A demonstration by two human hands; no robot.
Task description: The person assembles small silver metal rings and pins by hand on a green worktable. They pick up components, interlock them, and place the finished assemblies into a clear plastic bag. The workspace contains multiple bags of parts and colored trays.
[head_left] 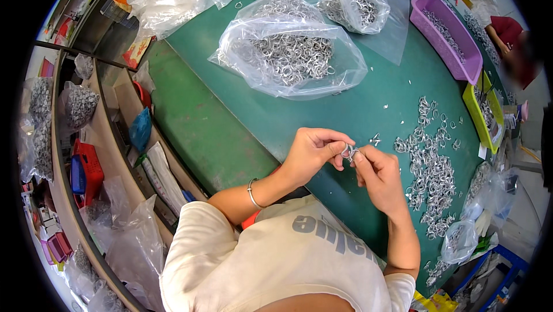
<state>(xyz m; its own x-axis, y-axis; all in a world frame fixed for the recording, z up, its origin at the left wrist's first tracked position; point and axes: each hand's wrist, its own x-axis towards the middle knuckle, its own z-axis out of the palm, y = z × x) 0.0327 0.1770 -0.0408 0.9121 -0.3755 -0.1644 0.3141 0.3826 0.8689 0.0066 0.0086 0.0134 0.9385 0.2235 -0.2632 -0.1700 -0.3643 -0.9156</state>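
My left hand (314, 152) and my right hand (379, 176) meet above the green table (259, 117), near its front edge. Between their fingertips is a small silver metal ring (348, 152), pinched from both sides. Whether it is one piece or two joined ones is too small to tell. A loose heap of similar metal rings (429, 176) spreads over the table to the right of my right hand. Further back, a clear plastic bag (345, 76) lies with its mouth wide, full of the same silver rings.
Another clear bag of rings (360, 9) stands behind. At the far right are a purple basket (469, 69) and a yellow-green basket (489, 130), both holding metal parts. Shelves (103, 133) with bags line the left. A person in dark red (510, 38) sits across.
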